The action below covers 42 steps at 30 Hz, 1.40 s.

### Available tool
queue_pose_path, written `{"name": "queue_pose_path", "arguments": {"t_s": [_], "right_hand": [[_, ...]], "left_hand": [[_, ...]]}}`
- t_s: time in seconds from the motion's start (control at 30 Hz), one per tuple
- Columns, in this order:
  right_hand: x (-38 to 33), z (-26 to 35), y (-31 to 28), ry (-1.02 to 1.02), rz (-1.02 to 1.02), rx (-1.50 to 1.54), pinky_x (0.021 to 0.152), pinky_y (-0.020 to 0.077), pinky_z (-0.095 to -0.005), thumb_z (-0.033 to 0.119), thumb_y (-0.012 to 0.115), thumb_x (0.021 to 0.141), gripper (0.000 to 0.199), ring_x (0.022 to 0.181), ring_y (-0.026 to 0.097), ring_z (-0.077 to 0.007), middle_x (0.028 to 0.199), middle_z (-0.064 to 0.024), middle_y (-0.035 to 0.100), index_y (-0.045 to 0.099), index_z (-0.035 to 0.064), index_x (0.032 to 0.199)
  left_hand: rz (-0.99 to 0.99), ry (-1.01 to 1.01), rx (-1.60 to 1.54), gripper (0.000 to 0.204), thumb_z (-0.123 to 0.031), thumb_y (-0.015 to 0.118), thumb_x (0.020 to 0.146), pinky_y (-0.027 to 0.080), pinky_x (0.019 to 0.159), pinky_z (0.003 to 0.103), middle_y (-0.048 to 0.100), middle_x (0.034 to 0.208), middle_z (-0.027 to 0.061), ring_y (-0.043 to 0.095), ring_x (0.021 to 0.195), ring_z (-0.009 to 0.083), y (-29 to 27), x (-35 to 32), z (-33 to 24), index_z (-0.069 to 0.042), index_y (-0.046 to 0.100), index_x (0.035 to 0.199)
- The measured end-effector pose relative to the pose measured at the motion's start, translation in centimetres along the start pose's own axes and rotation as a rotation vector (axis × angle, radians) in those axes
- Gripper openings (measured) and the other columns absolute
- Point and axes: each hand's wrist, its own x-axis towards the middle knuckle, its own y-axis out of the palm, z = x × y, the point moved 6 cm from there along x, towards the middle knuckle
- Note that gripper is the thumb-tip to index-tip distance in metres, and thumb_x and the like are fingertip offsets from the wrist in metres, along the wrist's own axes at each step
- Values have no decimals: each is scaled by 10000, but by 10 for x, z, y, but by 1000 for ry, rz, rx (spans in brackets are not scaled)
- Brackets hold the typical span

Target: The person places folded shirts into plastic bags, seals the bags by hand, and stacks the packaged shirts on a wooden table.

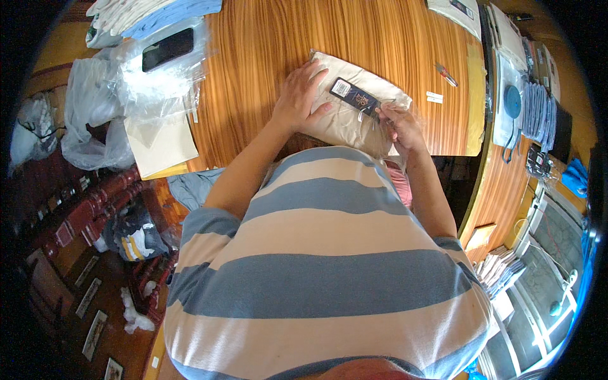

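A folded cream garment in a clear plastic bag lies at the near edge of the wooden table, slanting down to the right. On top of it is a dark hang tag with a white label at one end. My left hand rests on the bag's left side, fingers stretched and thumb spread. At the bag's right end, my right hand has its fingers closed on the clear plastic, close to the tag's lower end. Part of the bag's near edge is hidden by my shirt.
A black phone lies on clear plastic bags at the left, beside stacked folded clothes. Cream sheets overhang the table's left corner. A small red-handled cutter and white strips lie to the right.
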Motion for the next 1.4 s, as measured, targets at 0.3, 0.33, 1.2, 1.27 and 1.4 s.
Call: {"name": "queue_pose_path", "arguments": {"t_s": [0.3, 0.33, 1.2, 1.27, 1.4], "right_hand": [[2, 16, 26, -66, 145, -207, 499, 396, -201, 286, 665, 1017, 304, 638, 540, -41, 970, 5, 734, 716, 47, 1199], [2, 15, 23, -77, 167, -189, 497, 401, -208, 290, 667, 1017, 303, 624, 542, -44, 953, 9, 735, 719, 52, 1197], [-38, -37, -23, -28, -212, -319, 523, 548, -284, 493, 712, 973, 518, 522, 649, -171, 637, -73, 656, 716, -3, 825], [-33, -49, -10, -113, -74, -59, 492, 524, -276, 447, 658, 1025, 464, 510, 644, -162, 627, -53, 640, 701, 18, 853], [-38, -51, 19, -49, 18, 66, 560, 534, -272, 392, 599, 1070, 355, 613, 685, -148, 716, -34, 668, 669, 62, 956]], "left_hand": [[3, 23, 20, 674, -521, 638, 926, 301, 1184, 568, 400, 1573, 251, 395, 1434, 469, -1, 3, -8, -183, 527, 1498], [14, 43, 49, 633, -518, 639, 930, 303, 1180, 574, 403, 1571, 243, 395, 1430, 472, 0, 3, -10, -244, 555, 1495], [164, 217, 269, 756, -487, 704, 902, 349, 1164, 587, 407, 1592, 201, 393, 1449, 431, 5, 20, -75, -131, 493, 1535], [350, 211, -16, 888, -552, 735, 853, 302, 1213, 567, 402, 1604, 183, 343, 1496, 427, 13, 4, -105, -52, 460, 1533], [384, 245, 129, 889, -531, 732, 837, 268, 1230, 578, 391, 1616, 169, 329, 1519, 382, 32, -21, -112, -34, 463, 1523]]}}
